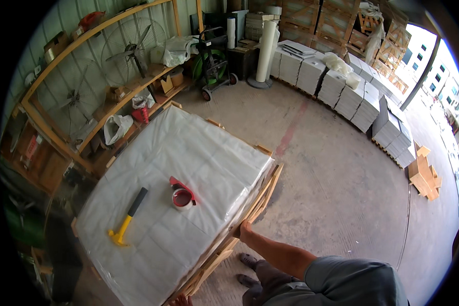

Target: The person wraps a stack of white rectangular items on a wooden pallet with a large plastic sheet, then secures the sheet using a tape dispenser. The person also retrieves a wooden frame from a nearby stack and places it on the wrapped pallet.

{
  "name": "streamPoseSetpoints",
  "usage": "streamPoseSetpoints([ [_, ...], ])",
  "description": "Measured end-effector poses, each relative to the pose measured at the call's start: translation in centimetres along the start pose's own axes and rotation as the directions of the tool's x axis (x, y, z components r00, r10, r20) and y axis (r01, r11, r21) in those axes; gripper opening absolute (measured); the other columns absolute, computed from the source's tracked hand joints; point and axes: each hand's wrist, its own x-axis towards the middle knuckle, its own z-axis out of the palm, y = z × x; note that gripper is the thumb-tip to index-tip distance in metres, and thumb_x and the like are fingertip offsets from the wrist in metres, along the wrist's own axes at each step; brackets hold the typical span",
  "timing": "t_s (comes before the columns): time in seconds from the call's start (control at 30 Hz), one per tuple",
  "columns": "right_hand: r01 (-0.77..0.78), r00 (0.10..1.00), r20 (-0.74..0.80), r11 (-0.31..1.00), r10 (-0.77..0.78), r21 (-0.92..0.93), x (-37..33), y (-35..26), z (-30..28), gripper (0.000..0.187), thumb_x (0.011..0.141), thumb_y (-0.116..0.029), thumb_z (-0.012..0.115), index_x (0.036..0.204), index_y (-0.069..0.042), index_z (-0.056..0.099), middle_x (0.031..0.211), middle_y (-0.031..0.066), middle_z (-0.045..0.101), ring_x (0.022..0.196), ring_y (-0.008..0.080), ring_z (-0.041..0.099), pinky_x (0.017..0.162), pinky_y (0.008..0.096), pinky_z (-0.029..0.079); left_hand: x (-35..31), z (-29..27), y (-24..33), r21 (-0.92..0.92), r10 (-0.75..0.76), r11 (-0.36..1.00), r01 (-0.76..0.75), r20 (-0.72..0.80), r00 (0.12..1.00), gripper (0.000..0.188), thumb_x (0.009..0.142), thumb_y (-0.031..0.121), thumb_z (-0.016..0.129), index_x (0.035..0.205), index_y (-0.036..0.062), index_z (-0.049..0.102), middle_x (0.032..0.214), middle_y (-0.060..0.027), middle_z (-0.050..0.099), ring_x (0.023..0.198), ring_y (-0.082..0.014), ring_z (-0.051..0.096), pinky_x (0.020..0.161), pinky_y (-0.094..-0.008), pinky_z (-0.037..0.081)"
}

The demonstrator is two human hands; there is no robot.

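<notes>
A wide load wrapped in white plastic film [163,137] stands before me with wooden slats around its sides. Along its near right side leans a slatted wooden panel [217,260]. My right hand [244,229] is closed on the panel's upper edge, its fingertips mostly hidden. At the lower picture edge, my left hand [181,301] shows only in part, its fingers against the same panel's near end. On the film lie a claw hammer [128,217] with a yellow head and dark grip, and a red tape dispenser [182,198] with a roll in it.
Wooden shelving [120,109] with fans and bags lines the left wall. A wheeled cart [211,66] stands at the back near a white film roll [265,53]. Stacked grey-white sheets [341,92] run along the far right, with an open cardboard box [423,176] beside them.
</notes>
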Motion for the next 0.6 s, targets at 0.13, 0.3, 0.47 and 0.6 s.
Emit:
streamPoseSetpoints([
  [0.13,-0.172,0.985,0.001,0.972,0.174,-0.163,0.0,0.2,0.2,0.06,0.094,-0.058,0.02,0.111,-0.008,0.05,0.091,0.0159,0.064,0.081,0.0347,0.065,0.063,0.0516,0.055,-2.3,2.2,-0.9,0.134,-0.002,0.991,0.027,-0.185,0.983,0.103,0.081,0.066,0.052,0.146,0.002,0.005,0.135,-0.0195,0.04,0.122,-0.0337,0.045,0.102,-0.0482,0.035],
  [0.3,-0.09,0.983,0.123,0.936,0.139,-0.341,-1.0,-0.9,-1.5,0.065,0.094,-0.057,0.019,0.107,-0.004,0.055,0.094,0.0161,0.066,0.078,0.0313,0.066,0.065,0.044,0.054,-3.9,0.8,-2.9,0.158,-0.204,0.962,0.225,-0.139,0.969,0.084,0.089,0.056,0.044,0.143,-0.002,0.014,0.128,-0.0232,0.048,0.104,-0.0378,0.058,0.077,-0.0482,0.052],
  [0.47,0.049,0.991,0.131,0.85,0.023,-0.524,3.6,1.4,-8.2,0.048,0.091,-0.049,0.038,0.098,-0.004,0.053,0.084,0.0099,0.062,0.067,0.0267,0.063,0.05,0.0367,0.049,-7.5,-6.8,-7.9,0.39,-0.312,0.869,0.305,-0.047,0.949,0.056,0.087,0.041,0.058,0.125,0.0007,0.044,0.113,-0.0194,0.058,0.086,-0.0301,0.064,0.063,-0.0411,0.052],
  [0.6,0.067,0.95,0.204,0.484,0.237,-0.872,2.1,3.8,-12.7,0.034,0.089,-0.036,0.044,0.085,-0.004,0.053,0.073,0.0129,0.06,0.056,0.0271,0.061,0.039,0.035,0.044,-11.3,-14.0,-12.6,0.578,-0.271,0.75,0.322,-0.175,0.946,0.042,0.084,0.037,0.061,0.107,0.0028,0.055,0.096,-0.0117,0.061,0.079,-0.0225,0.063,0.062,-0.0349,0.049],
])
